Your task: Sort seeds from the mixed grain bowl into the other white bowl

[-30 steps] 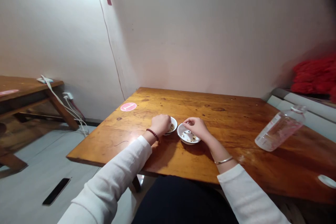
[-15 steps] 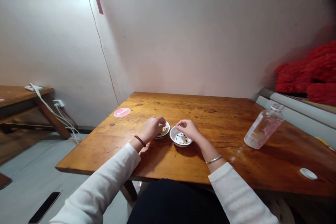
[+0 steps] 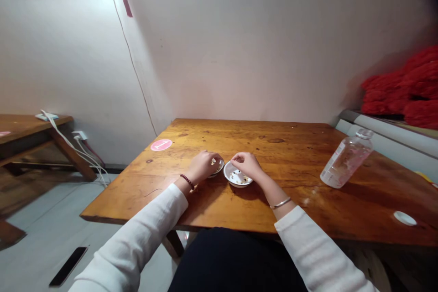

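Two small white bowls stand side by side near the front of a wooden table (image 3: 294,146). My left hand (image 3: 202,167), with a dark bead bracelet at the wrist, is curled over the left bowl (image 3: 217,166), which holds small tan pieces. My right hand (image 3: 247,165), a thin bangle on its wrist, hovers over the right bowl (image 3: 236,176) with fingertips pinched together. That bowl has a few scattered small bits. What the fingers of either hand hold is too small to see.
A clear plastic bottle (image 3: 346,159) lies tilted at the table's right, a white cap (image 3: 404,217) near the front right edge. A pink round sticker (image 3: 161,144) is at the far left. A phone (image 3: 68,272) lies on the floor; cables (image 3: 82,150) hang by another table at left.
My left hand has curled further over the left bowl. My right hand stays pinched above the right bowl. The camera view has shifted slightly.
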Demonstrator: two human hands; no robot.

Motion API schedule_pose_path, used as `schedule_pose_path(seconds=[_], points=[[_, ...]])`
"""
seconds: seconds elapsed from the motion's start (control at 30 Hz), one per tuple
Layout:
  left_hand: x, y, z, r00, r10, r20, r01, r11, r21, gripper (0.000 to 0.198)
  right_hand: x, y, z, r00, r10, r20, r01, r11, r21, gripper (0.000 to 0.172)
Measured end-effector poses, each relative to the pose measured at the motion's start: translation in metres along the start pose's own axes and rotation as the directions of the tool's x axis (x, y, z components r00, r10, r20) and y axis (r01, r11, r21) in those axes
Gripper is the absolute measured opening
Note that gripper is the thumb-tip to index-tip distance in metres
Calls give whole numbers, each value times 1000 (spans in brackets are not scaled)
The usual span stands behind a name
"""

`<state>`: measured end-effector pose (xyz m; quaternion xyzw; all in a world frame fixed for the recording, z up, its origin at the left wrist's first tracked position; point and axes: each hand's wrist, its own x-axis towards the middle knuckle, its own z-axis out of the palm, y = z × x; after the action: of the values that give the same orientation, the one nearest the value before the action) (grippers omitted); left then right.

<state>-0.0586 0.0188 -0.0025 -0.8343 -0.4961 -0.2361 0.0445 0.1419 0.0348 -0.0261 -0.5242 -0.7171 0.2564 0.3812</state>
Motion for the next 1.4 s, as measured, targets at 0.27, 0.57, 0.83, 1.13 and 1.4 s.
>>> schedule_pose_path(seconds=[0.27, 0.57, 0.83, 1.13, 1.4], points=[[-2, 3, -5, 998, -58, 31, 57, 998, 32, 16, 0, 2, 2, 1000, -1, -14, 1, 1000, -6, 14], [-1, -4, 0, 976, -215, 42, 218, 974, -68, 15, -2, 0, 1, 999, -19, -35, 19, 1000, 6, 16], [1, -5, 0, 992, -123, -14, 120, 985, -122, 12, -3, -1, 2, 998, -16, -59, 16, 1000, -6, 18], [5, 8, -2, 999, -18, -41, 0, 915, -403, 18, -4, -8, 0, 994, -90, -58, 92, 995, 36, 12], [5, 8, -3, 1000, -23, -1, 21, 903, -430, 20, -4, -12, -2, 991, -137, -3, 136, 983, 121, 11]])
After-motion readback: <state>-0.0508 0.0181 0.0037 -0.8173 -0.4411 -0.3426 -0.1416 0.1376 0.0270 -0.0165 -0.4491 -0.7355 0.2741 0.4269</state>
